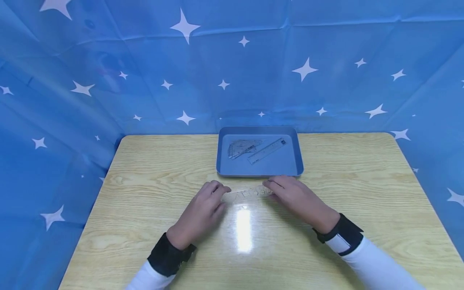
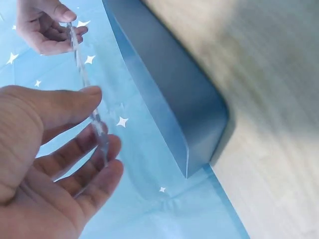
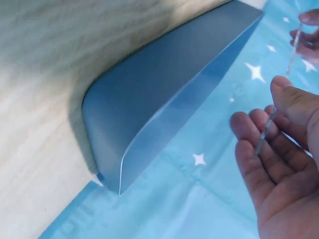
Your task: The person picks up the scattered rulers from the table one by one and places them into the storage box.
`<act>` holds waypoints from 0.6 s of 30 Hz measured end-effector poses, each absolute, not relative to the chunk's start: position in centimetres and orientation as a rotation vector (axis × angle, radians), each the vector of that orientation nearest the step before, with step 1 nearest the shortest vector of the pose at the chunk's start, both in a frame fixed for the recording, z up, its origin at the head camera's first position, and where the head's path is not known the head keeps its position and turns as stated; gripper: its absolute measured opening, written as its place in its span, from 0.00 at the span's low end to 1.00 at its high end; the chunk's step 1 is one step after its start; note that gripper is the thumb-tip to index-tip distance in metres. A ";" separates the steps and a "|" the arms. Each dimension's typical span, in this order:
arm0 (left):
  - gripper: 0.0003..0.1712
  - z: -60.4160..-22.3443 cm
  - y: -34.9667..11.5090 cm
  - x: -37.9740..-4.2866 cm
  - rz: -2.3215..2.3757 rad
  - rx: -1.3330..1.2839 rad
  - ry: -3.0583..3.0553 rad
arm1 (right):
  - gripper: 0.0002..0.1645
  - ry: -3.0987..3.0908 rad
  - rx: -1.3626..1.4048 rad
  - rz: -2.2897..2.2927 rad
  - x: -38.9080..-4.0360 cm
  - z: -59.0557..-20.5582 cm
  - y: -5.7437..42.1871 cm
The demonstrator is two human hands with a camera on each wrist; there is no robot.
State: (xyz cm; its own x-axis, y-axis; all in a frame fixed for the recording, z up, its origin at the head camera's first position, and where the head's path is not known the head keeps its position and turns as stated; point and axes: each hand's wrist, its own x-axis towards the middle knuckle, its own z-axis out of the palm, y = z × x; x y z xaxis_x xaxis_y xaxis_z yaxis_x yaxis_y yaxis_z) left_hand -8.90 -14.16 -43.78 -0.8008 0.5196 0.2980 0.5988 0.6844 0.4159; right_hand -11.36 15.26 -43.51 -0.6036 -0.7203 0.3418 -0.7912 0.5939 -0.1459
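A clear ruler with cut-out shapes (image 1: 246,194) spans the space between my hands, in front of a blue tray (image 1: 259,176). My left hand (image 1: 203,209) pinches its left end between thumb and fingers. The other end is pinched by my right hand (image 1: 295,199), close to the tray's front right corner. Seen edge-on in the left wrist view, the ruler (image 2: 82,64) runs from the near fingers to the far hand. In the right wrist view, the thumb (image 3: 281,82) presses one face and the fingers support the other.
Inside the tray lie a clear straight ruler (image 1: 267,151) and a heap of transparent drawing pieces (image 1: 243,148) on its left. The tray stands at the back edge of the wooden table (image 1: 152,169). Behind hangs a blue curtain with white stars (image 1: 253,64).
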 end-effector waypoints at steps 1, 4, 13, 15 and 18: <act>0.22 -43.5 -14.2 -9.2 -0.731 -0.931 -2.720 | 0.24 -2.582 1.233 0.411 -11.6 -43.2 15.5; 0.23 -42.9 -14.1 -10.1 -0.620 -0.961 -2.685 | 0.24 -2.600 1.203 0.408 -12.4 -42.4 16.1; 0.20 -41.6 -12.9 -14.0 -0.520 -1.063 -2.684 | 0.23 -2.676 1.176 0.354 -15.7 -41.6 17.4; 0.19 -41.3 -12.6 -15.4 -0.534 -1.094 -2.711 | 0.22 -2.702 1.177 0.356 -16.6 -41.5 17.6; 0.18 -41.1 -12.2 -17.3 -0.587 -1.107 -2.819 | 0.20 -2.769 1.175 0.352 -18.1 -41.6 17.5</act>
